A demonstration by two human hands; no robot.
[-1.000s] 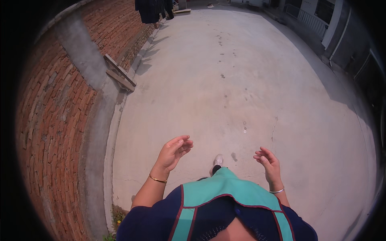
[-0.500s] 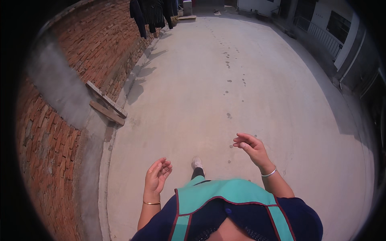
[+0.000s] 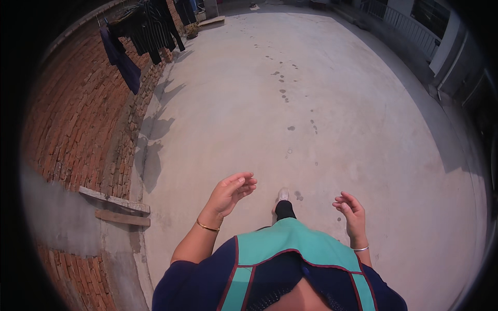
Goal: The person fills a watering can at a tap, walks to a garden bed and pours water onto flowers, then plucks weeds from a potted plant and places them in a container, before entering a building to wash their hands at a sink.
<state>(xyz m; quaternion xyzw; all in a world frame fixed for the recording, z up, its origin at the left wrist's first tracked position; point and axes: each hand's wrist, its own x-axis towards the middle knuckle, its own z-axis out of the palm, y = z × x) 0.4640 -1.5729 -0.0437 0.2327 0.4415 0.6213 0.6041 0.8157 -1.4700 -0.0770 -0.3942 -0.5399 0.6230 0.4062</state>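
My left hand (image 3: pixel 232 193) is held out over the pale concrete ground (image 3: pixel 238 124), its fingers loosely bent and nothing in it; a gold bangle (image 3: pixel 207 226) circles that wrist. Lower and to the right, my right hand (image 3: pixel 353 213) hangs in the air, also empty with relaxed fingers, below which sits a silver bangle (image 3: pixel 360 249). Neither hand touches anything. Between them is my teal apron (image 3: pixel 295 241) with dark red edging, and one pale shoe (image 3: pixel 283 194) shows in front of it.
A red brick wall (image 3: pixel 78 135) runs along the left, with two wooden planks (image 3: pixel 116 201) jutting from it. Dark clothes (image 3: pixel 150 31) hang at the upper left. Wet spots (image 3: pixel 282 92) trail across the ground. At the upper right stands a building with a white railing (image 3: pixel 399 28).
I have walked forward: the planks and hanging clothes are nearer. My left hand has swung forward and up, while my right hand has dropped back. The other foot now shows in front.
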